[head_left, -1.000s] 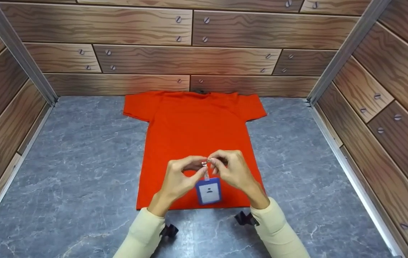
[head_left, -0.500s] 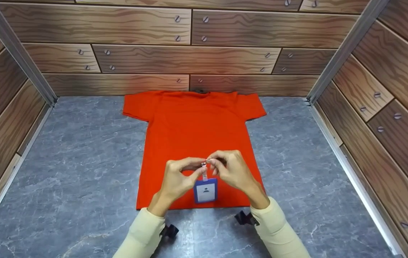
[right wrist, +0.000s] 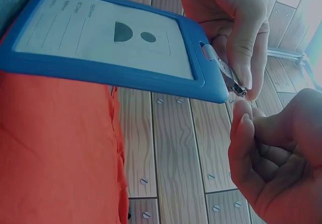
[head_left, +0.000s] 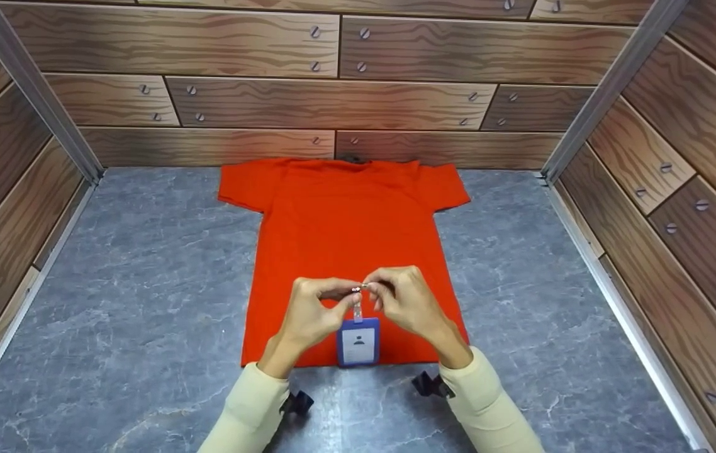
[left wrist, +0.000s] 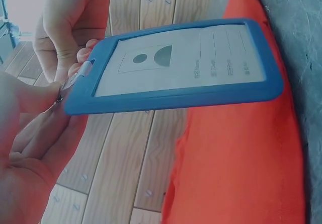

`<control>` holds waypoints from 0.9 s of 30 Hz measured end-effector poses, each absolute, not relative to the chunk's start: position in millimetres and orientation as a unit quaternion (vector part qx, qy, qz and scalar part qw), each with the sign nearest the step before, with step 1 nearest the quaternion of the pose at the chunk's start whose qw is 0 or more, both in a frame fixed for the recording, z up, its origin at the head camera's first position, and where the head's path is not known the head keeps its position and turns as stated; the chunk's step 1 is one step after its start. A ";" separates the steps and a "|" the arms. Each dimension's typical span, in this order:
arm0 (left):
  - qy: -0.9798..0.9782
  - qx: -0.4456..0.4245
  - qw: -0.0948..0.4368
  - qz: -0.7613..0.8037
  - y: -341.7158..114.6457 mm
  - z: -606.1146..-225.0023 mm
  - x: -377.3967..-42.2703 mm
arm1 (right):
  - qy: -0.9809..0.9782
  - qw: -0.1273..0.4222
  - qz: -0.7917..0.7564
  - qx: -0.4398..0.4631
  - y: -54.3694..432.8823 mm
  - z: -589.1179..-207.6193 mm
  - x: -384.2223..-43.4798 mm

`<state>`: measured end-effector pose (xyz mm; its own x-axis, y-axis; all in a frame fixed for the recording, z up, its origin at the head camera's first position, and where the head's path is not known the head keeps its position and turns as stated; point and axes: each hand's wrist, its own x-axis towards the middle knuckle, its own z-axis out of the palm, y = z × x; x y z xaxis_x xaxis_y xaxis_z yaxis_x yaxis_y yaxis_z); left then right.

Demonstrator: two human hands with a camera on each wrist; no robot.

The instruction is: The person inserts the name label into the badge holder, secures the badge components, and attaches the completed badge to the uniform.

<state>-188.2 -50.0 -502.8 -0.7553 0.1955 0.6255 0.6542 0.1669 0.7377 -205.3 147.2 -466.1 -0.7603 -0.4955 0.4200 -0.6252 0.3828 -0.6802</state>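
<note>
A blue-framed badge holder (head_left: 358,343) with a white card hangs from a short clear strap (head_left: 358,311) below both hands. At the strap's top is a small metal clip (right wrist: 235,83). My left hand (head_left: 314,309) pinches that clip between thumb and fingers. The right hand (head_left: 407,301) meets it from the other side, its thumb and forefinger pinching a small shiny bit at the clip's end; the fingertips partly hide this bit. Under the hands a red T-shirt (head_left: 348,233) lies spread flat, neck toward the back wall.
The shirt lies on a grey marbled tabletop (head_left: 163,270). Wood-patterned walls (head_left: 257,104) with metal corner strips enclose the back and both sides. A small dark item (head_left: 352,160) shows at the shirt's collar. Black wrist mounts (head_left: 298,404) sit by the sleeves.
The badge holder has swung slightly left and hangs a little lower, now facing more squarely. The metal clip has tilted between the fingertips. Both hands stay in nearly the same place.
</note>
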 end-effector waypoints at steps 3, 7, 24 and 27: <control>-0.742 -0.281 0.191 -0.578 -49.3 -503.3 -188.2 | -0.832 0.081 0.431 0.340 146.4 -467.3 -205.6; -0.746 -0.279 0.190 -0.574 -48.6 -505.3 -188.7 | -0.837 0.089 0.419 0.341 145.3 -468.4 -205.6; -0.726 -0.275 0.208 -0.595 -45.1 -513.6 -193.7 | -0.851 0.090 0.424 0.296 144.3 -465.9 -204.3; -0.713 -0.287 0.235 -0.595 -43.2 -514.6 -194.0 | -0.852 0.085 0.429 0.288 145.0 -464.6 -203.0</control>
<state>-194.0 -43.2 -514.6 -0.7249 0.1297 0.6765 0.6888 0.1266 0.7139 -203.0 145.0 -464.6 -0.8197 -0.4180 0.3916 -0.5635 0.4659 -0.6822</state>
